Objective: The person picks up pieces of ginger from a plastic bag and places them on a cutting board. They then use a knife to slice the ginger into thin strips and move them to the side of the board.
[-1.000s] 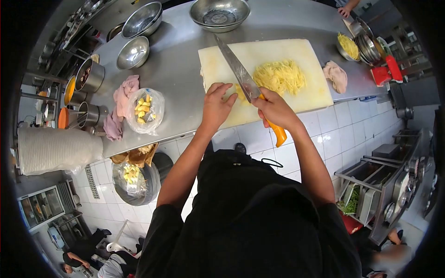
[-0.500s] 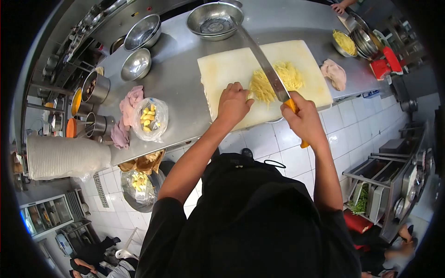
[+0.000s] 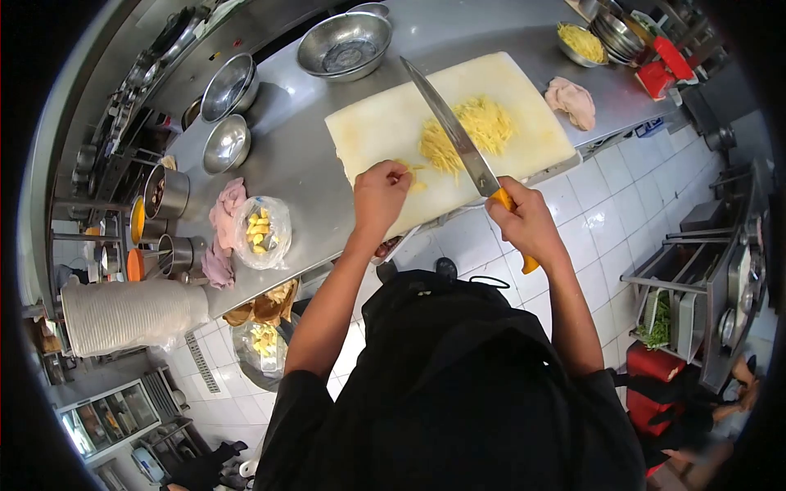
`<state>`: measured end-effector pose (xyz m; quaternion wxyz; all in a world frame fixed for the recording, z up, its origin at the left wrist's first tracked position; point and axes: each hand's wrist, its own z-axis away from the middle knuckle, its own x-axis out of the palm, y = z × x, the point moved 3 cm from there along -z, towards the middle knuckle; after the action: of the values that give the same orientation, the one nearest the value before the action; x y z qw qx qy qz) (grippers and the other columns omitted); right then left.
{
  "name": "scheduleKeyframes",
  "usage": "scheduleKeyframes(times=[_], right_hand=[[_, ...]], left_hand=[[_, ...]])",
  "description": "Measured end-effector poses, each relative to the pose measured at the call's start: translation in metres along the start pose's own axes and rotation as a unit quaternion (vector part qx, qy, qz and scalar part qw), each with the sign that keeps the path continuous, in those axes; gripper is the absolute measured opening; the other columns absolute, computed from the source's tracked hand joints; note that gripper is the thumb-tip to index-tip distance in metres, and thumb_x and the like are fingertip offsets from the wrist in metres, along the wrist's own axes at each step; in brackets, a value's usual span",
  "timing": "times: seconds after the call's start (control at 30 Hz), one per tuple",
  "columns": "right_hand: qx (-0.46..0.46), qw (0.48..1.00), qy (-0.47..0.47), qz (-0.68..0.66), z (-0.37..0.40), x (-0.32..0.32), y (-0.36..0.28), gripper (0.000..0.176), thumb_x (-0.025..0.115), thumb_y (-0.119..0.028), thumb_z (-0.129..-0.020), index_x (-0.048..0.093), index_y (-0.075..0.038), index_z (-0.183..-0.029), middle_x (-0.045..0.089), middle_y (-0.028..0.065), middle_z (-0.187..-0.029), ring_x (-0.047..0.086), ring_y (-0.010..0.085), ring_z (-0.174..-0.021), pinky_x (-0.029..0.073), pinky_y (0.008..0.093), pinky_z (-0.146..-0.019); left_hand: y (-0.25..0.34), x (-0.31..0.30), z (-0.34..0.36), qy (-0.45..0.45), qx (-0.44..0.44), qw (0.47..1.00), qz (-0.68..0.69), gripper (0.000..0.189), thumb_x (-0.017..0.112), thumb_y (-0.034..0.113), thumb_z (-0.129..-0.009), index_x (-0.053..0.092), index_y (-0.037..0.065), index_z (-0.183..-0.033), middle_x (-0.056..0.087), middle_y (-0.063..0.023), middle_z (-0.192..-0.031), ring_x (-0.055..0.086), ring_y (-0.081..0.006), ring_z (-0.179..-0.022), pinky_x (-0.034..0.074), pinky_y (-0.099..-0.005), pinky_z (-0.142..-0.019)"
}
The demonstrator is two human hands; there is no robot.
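Observation:
My right hand (image 3: 528, 219) grips the orange handle of a large knife (image 3: 457, 135). Its long blade points up and left, over a pile of thin yellow shreds (image 3: 487, 124) on the white cutting board (image 3: 368, 123). My left hand (image 3: 381, 195) is at the board's near left part, fingers curled together beside a few loose yellow pieces (image 3: 416, 176). Whatever its fingertips may hold is hidden. To the left, a clear plastic bag (image 3: 277, 233) with yellow chunks stands on the metal table by pink cloths (image 3: 227, 204).
Metal bowls (image 3: 344, 49) stand at the table's back left. A bowl of yellow shreds (image 3: 583, 45), a pale cloth (image 3: 571, 102) and a red object (image 3: 665, 72) are at the right. Stacked lids (image 3: 131, 315) sit far left. A co-worker's arm (image 3: 741, 393) shows at lower right.
My left hand has turned and curled its fingers more, and small yellow pieces now show beside it. The knife is still in my right hand over the pile. The view has shifted.

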<state>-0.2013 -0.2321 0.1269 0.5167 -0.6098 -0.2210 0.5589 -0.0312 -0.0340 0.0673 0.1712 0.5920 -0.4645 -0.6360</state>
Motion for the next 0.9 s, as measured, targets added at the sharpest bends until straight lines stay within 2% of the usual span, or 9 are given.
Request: scheduleKeyframes(times=[0.1,0.2,0.3,0.4,0.5,0.6,0.7,0.8,0.9], right_hand=[[0.028,0.999,-0.029,-0.012,0.0,0.005,0.002,0.024,0.065,-0.015,-0.091,0.064,0.004,-0.105,0.06,0.0134,-0.064,0.058,0.0212,-0.054,0.048,0.0363,-0.056],[0.035,0.998,-0.047,-0.03,0.001,0.011,0.002,0.023,0.064,-0.015,-0.092,0.064,0.004,-0.105,0.06,0.0113,-0.064,0.057,0.0186,-0.05,0.047,0.0348,-0.053],[0.027,0.998,-0.055,-0.034,0.001,0.016,0.002,0.023,0.064,-0.015,-0.092,0.064,0.004,-0.106,0.06,0.0102,-0.064,0.057,0.0173,-0.05,0.047,0.0338,-0.052],[0.026,0.997,-0.071,-0.03,0.0,0.019,0.005,0.025,0.064,-0.015,-0.092,0.064,0.005,-0.108,0.06,0.0108,-0.064,0.058,0.0177,-0.051,0.047,0.0341,-0.053],[0.024,0.997,-0.061,-0.035,0.003,0.019,0.01,0.027,0.064,-0.015,-0.092,0.065,0.005,-0.11,0.062,0.0114,-0.065,0.059,0.0181,-0.051,0.047,0.0342,-0.053],[0.046,0.997,-0.058,-0.032,0.007,0.018,0.012,0.028,0.064,-0.015,-0.091,0.065,0.006,-0.111,0.062,0.0132,-0.065,0.059,0.0185,-0.052,0.047,0.0349,-0.054],[0.037,0.997,-0.062,-0.009,0.008,0.019,0.018,0.03,0.064,-0.015,-0.09,0.065,0.006,-0.112,0.063,0.0176,-0.067,0.062,0.0241,-0.057,0.049,0.0382,-0.058],[0.021,0.998,-0.051,0.013,0.011,0.024,0.021,0.027,0.065,-0.017,-0.09,0.065,0.005,-0.106,0.064,0.0234,-0.071,0.065,0.0351,-0.064,0.05,0.0434,-0.063],[0.042,0.995,-0.073,0.045,0.014,0.026,0.025,0.024,0.065,-0.018,-0.089,0.064,0.004,-0.099,0.065,0.0265,-0.075,0.064,0.0439,-0.071,0.05,0.0471,-0.067]], left_hand=[[-0.014,-0.013,0.007,0.001,-0.063,0.998,0.028,0.021,0.08,0.009,-0.085,0.078,-0.003,-0.102,0.077,-0.0084,-0.083,0.07,-0.011,-0.074,0.057,-0.0275,-0.073],[-0.026,-0.019,0.01,0.004,-0.079,0.996,0.042,0.02,0.079,0.009,-0.087,0.078,-0.003,-0.103,0.077,-0.0083,-0.084,0.07,-0.0109,-0.075,0.057,-0.0268,-0.073],[-0.029,-0.025,0.006,0.016,-0.069,0.996,0.046,0.019,0.077,0.012,-0.086,0.079,0.0,-0.101,0.078,-0.0133,-0.085,0.075,-0.0186,-0.074,0.059,-0.0297,-0.075],[-0.029,-0.026,-0.003,0.01,-0.076,0.994,0.083,0.02,0.078,0.013,-0.087,0.079,-0.001,-0.101,0.079,-0.0133,-0.086,0.075,-0.0181,-0.075,0.058,-0.03,-0.074],[-0.023,-0.025,-0.01,-0.01,-0.081,0.993,0.079,0.019,0.078,0.011,-0.089,0.079,-0.002,-0.103,0.077,-0.0062,-0.083,0.068,-0.0103,-0.072,0.054,-0.0256,-0.068],[-0.019,-0.023,-0.019,-0.052,-0.079,0.994,0.054,0.018,0.078,0.012,-0.089,0.079,-0.002,-0.1,0.075,-0.0051,-0.08,0.067,-0.0094,-0.07,0.054,-0.0252,-0.067],[-0.022,-0.015,-0.025,-0.081,-0.16,0.978,0.108,0.017,0.077,0.013,-0.09,0.079,-0.002,-0.097,0.075,-0.0054,-0.079,0.066,-0.0092,-0.067,0.055,-0.0254,-0.063],[-0.04,-0.003,-0.027,-0.078,-0.176,0.978,0.085,0.019,0.078,0.016,-0.09,0.079,-0.003,-0.095,0.075,-0.0056,-0.079,0.066,-0.0099,-0.064,0.055,-0.0255,-0.06],[-0.045,-0.002,-0.025,-0.09,-0.183,0.979,0.031,0.025,0.081,0.021,-0.085,0.08,0.001,-0.1,0.075,-0.0107,-0.074,0.069,-0.0161,-0.059,0.056,-0.0303,-0.062]])
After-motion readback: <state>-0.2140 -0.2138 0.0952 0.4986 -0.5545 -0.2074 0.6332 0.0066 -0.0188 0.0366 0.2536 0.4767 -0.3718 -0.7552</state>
